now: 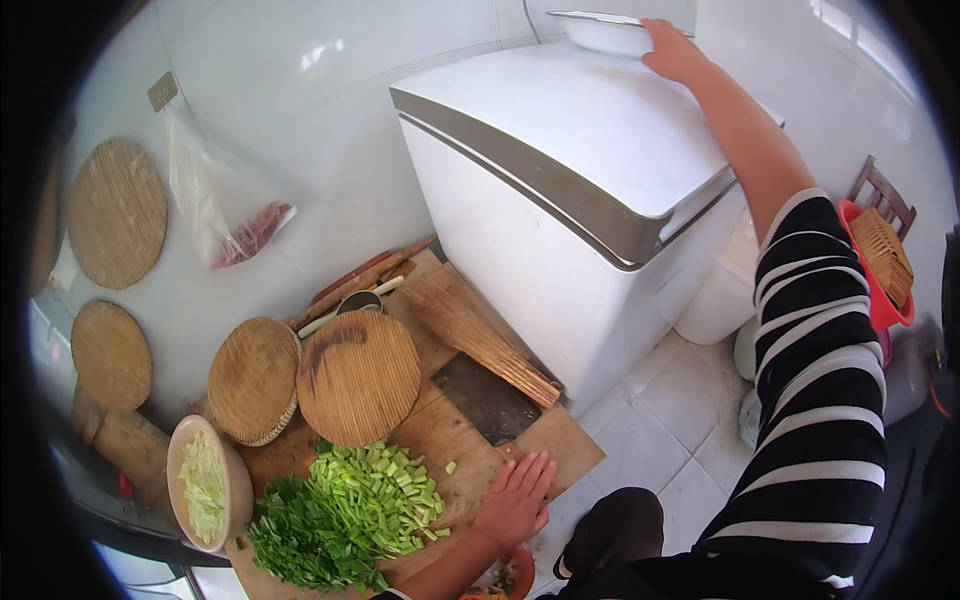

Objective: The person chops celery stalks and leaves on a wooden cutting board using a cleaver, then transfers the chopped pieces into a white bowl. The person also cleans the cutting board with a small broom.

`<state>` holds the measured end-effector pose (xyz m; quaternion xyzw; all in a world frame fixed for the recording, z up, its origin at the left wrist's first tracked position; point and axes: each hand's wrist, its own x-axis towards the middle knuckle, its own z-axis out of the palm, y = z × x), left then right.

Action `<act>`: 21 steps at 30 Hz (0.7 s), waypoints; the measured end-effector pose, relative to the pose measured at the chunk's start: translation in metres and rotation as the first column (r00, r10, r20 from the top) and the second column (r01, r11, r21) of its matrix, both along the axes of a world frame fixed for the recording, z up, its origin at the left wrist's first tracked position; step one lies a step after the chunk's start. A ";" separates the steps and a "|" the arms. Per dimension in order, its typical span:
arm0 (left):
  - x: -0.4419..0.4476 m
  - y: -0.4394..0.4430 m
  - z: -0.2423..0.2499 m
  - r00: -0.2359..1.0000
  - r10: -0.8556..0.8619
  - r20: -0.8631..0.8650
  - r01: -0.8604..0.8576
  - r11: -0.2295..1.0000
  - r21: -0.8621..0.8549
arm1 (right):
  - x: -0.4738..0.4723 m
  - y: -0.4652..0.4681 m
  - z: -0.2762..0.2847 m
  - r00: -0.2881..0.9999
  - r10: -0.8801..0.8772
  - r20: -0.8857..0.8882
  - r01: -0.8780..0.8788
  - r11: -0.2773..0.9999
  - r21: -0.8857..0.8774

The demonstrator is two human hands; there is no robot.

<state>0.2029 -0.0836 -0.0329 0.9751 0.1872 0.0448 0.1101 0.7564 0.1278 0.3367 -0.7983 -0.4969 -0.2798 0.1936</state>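
My right hand [673,51] stretches to the far end of a white chest freezer [525,247]. Its fingers and thumb grip the dark-edged rim of a white basin [600,34], which rests on the freezer lid. Nearer to me, my left hand [516,501] lies palm down on the wooden cutting board [469,480], holding nothing. Left of it is a heap of chopped pale green stalks [382,491], beside a pile of chopped dark green leaves [307,536]. A dark rectangular cleaver blade [487,397] lies beyond my left hand; its handle is not clear.
A beige bowl of shredded cabbage [202,487] stands left of the greens. Round stalk lids [360,379] and a straw brush [480,341] lie behind. A plastic bag [225,202] hangs on the wall. At right, a red basin [874,262] holds a woven basket [885,247].
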 end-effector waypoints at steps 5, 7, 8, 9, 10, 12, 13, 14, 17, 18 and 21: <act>0.000 -0.001 0.002 1.000 0.014 -0.026 -0.014 1.000 0.013 | 0.039 0.018 -0.003 0.987 0.149 -0.062 -0.147 0.989 0.025; 0.002 0.000 -0.001 1.000 0.011 0.000 -0.011 1.000 0.029 | 0.057 0.018 0.002 0.978 0.196 -0.078 -0.196 0.981 0.003; 0.001 0.000 -0.002 1.000 0.014 0.013 -0.015 0.999 0.035 | 0.058 0.021 0.004 0.978 0.182 -0.099 -0.181 0.983 0.025; 0.000 -0.002 -0.002 1.000 0.018 0.021 -0.018 0.999 0.038 | 0.056 0.020 0.002 0.978 0.169 -0.125 -0.165 0.985 0.045; -0.001 -0.003 -0.003 1.000 0.021 0.023 -0.022 0.999 0.042 | 0.054 0.020 0.002 0.976 0.154 -0.152 -0.146 0.987 0.063; 0.000 -0.003 -0.003 0.999 0.014 0.031 -0.016 0.998 0.053 | 0.050 0.019 0.008 0.996 0.068 -0.064 -0.062 0.995 0.082; 0.002 -0.001 -0.003 1.000 0.005 0.030 -0.006 0.999 0.050 | 0.050 0.014 0.014 1.000 0.015 -0.017 -0.014 0.995 0.096; 0.005 0.001 -0.003 1.000 -0.008 0.029 0.006 0.999 0.047 | 0.051 0.005 0.022 1.000 -0.024 -0.008 0.025 0.995 0.092; 0.002 0.000 -0.005 1.000 0.000 0.025 -0.001 1.000 0.021 | -0.010 -0.017 0.028 0.999 -0.054 0.007 0.052 0.989 0.136; -0.001 -0.002 -0.004 1.000 0.012 0.022 -0.013 1.000 0.012 | -0.025 -0.019 0.023 1.000 -0.022 0.013 0.019 0.981 0.194; -0.001 -0.001 -0.001 1.000 0.007 0.021 -0.007 1.000 -0.024 | -0.065 -0.056 0.030 0.999 -0.039 0.000 0.038 0.974 0.225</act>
